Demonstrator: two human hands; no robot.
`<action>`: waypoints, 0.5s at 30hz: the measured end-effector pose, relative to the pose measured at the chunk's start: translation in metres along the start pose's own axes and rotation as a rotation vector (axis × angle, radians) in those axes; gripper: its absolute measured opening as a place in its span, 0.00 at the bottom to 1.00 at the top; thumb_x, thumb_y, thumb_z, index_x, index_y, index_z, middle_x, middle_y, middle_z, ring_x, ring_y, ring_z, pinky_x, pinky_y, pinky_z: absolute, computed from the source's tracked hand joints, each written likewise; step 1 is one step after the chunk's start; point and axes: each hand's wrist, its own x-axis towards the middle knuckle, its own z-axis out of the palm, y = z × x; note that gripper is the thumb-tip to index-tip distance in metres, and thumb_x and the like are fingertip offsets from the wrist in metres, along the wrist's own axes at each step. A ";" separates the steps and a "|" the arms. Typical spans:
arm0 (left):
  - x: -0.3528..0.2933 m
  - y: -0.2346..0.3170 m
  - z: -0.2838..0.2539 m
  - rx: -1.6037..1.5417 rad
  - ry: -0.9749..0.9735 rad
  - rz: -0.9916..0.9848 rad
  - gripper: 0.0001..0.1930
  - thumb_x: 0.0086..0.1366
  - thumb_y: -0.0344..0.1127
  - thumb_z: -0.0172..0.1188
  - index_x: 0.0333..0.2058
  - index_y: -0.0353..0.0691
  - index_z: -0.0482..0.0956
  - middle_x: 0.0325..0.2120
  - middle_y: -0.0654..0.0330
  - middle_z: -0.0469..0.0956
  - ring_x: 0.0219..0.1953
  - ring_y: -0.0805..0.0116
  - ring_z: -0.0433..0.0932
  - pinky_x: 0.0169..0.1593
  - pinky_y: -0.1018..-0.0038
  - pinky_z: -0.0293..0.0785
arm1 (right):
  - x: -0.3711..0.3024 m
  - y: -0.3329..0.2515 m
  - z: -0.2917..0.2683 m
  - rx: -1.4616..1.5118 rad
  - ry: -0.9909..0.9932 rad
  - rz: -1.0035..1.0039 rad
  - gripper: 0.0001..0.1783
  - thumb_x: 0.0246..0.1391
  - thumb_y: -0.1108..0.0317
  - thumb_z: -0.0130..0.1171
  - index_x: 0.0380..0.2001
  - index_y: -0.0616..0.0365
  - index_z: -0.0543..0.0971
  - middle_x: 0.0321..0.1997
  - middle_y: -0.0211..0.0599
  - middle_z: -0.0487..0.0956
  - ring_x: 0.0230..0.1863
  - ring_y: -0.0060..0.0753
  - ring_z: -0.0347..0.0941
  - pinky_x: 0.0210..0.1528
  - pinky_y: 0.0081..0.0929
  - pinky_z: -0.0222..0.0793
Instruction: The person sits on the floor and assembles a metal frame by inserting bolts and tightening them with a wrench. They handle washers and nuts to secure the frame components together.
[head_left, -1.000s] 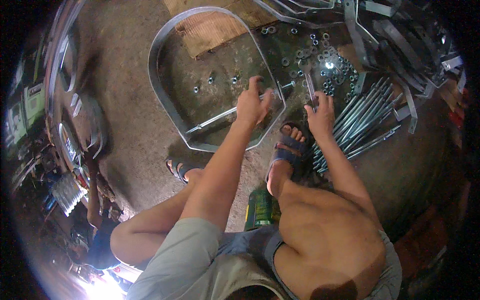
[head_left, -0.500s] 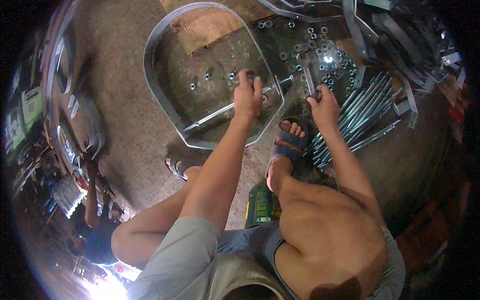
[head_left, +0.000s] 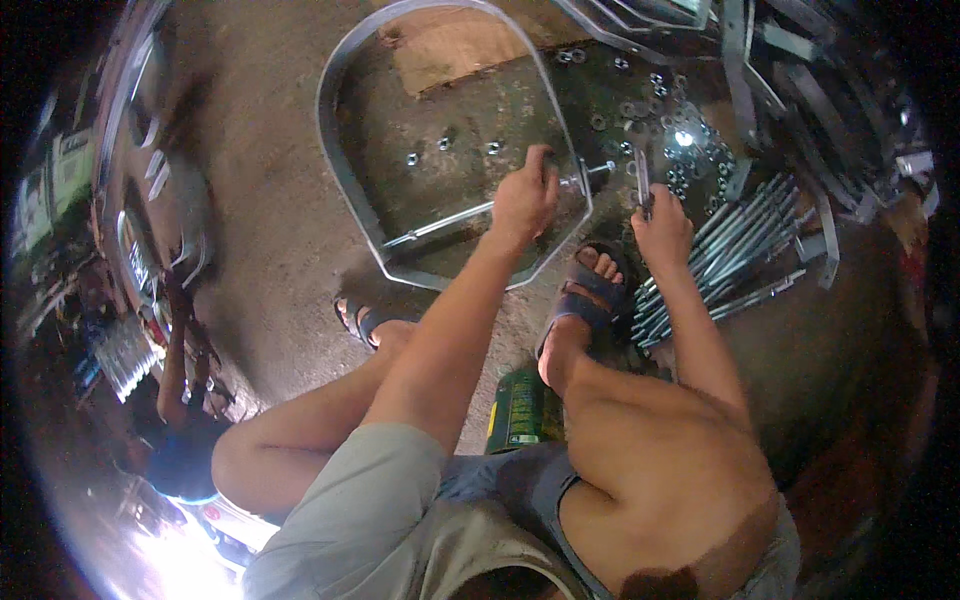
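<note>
A D-shaped steel band [head_left: 345, 175] lies on the floor ahead of me, with a bright threaded rod [head_left: 448, 223] running across its lower part and out through its right side. My left hand [head_left: 525, 202] is at the rod near that right side. Its fingers curl around the rod, and the fingertips are partly hidden. A nut [head_left: 566, 183] shows on the rod just right of those fingers. Gripped in my right hand [head_left: 664, 232] is a wrench [head_left: 642, 170], its jaw end pointing away from me. Loose nuts [head_left: 444, 144] rest inside the band.
Right of my hands lie a pile of threaded rods [head_left: 725, 255] and scattered nuts and washers [head_left: 685, 165]. Bent metal straps [head_left: 740, 80] are heaped at the far right. Cardboard [head_left: 455, 50] lies beyond. A green can [head_left: 524, 408] stands between my legs. Another person [head_left: 185, 440] is at the left.
The view has shifted, so the band, rods and both hands appear farther right. My left hand stays at the rod, and the right still holds the wrench near the band's right side.
</note>
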 end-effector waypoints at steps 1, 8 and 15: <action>0.002 0.000 -0.002 -0.045 0.048 -0.078 0.22 0.70 0.46 0.52 0.57 0.45 0.62 0.31 0.38 0.80 0.36 0.34 0.79 0.40 0.47 0.73 | 0.003 -0.006 0.004 -0.015 0.010 -0.021 0.22 0.49 0.61 0.66 0.46 0.54 0.71 0.41 0.47 0.78 0.43 0.57 0.77 0.42 0.52 0.72; -0.073 -0.012 -0.019 0.138 0.531 0.201 0.27 0.55 0.37 0.66 0.54 0.39 0.71 0.51 0.50 0.73 0.55 0.49 0.68 0.60 0.54 0.60 | 0.000 0.002 0.010 0.005 -0.041 0.094 0.26 0.51 0.61 0.65 0.52 0.57 0.72 0.47 0.48 0.78 0.48 0.55 0.75 0.47 0.48 0.70; -0.141 -0.141 -0.094 0.073 1.240 -0.464 0.23 0.59 0.39 0.64 0.51 0.37 0.74 0.46 0.48 0.76 0.51 0.45 0.72 0.56 0.58 0.66 | 0.001 0.017 0.038 0.409 0.036 0.055 0.25 0.58 0.59 0.62 0.54 0.60 0.72 0.43 0.42 0.78 0.40 0.41 0.78 0.42 0.37 0.73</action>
